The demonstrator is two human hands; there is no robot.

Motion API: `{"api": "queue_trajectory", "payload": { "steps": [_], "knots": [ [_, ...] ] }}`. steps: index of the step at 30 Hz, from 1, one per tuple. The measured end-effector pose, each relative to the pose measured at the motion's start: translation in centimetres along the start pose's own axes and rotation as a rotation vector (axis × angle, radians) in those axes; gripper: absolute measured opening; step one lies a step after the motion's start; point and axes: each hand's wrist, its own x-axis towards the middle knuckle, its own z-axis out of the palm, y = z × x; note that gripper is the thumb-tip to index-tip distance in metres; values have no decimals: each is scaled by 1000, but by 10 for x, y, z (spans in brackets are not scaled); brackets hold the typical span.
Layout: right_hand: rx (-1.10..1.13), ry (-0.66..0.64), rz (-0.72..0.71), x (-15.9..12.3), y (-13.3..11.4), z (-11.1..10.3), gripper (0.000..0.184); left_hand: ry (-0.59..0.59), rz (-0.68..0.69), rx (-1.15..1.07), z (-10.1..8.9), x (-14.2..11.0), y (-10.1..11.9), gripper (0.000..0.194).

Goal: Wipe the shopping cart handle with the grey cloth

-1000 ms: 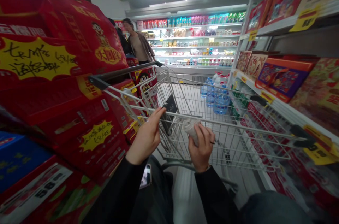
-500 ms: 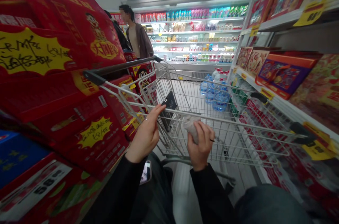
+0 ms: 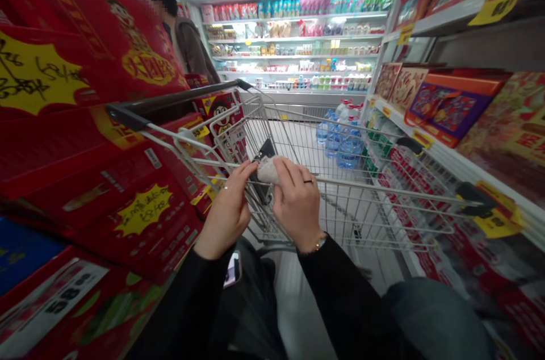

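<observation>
Over the cart (image 3: 170, 97), left hand (image 3: 225, 209) and right hand (image 3: 296, 198) now pinch a white wad (image 3: 267, 170).

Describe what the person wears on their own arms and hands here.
Both arms are in long black sleeves. The left hand has a thin silver-toned ring. The right hand has a dark ring, and its wrist has a gold-toned band, possibly a watch or bracelet.

The right hand (image 3: 296, 201) has swung left, closing the gap to the left hand (image 3: 225, 206). The crumpled white wrapper (image 3: 267, 170) now lies between them, pressed by the right hand's fingers (image 3: 285, 166) and just reached by the left's. The person in the brown jacket (image 3: 189, 45) appears nearer, further left.
</observation>
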Motion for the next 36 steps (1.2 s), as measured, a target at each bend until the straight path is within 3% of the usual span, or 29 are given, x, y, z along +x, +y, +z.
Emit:
{"api": "queue_trajectory", "payload": {
  "steps": [6,9,11,16,19,21,23,26,29,31,33,36],
  "knots": [
    [-96,152,221,-35,79,-64,49,-28,18,-28,-2,3,1,77],
    [-161,156,322,-38,98,-82,46,-28,28,-11,1,4,3,79],
    [-142,113,294,-30,87,-77,45,-25,42,32,5,4,5,82],
    [-48,-93,81,2,22,-32,52,0,75,184,14,5,13,88],
    [-2,-132,87,10,15,-27,50,24,63,176,17,5,10,86],
    [12,-125,108,5,36,-41,49,41,66,127,18,5,6,84],
    [-13,-98,144,-9,76,-68,49,52,75,81,18,5,1,83],
    [-123,-24,271,-40,156,-124,47,62,95,49,19,6,-3,82],
    [-343,72,494,-73,238,-185,46,69,108,38,19,7,-3,81],
    [-439,102,619,-88,277,-214,46,69,106,42,19,7,-1,81],
    [-461,95,627,-93,293,-225,45,60,102,52,20,7,1,80],
    [-412,66,482,-83,265,-203,44,61,100,73,22,7,4,80]
  ]
}}
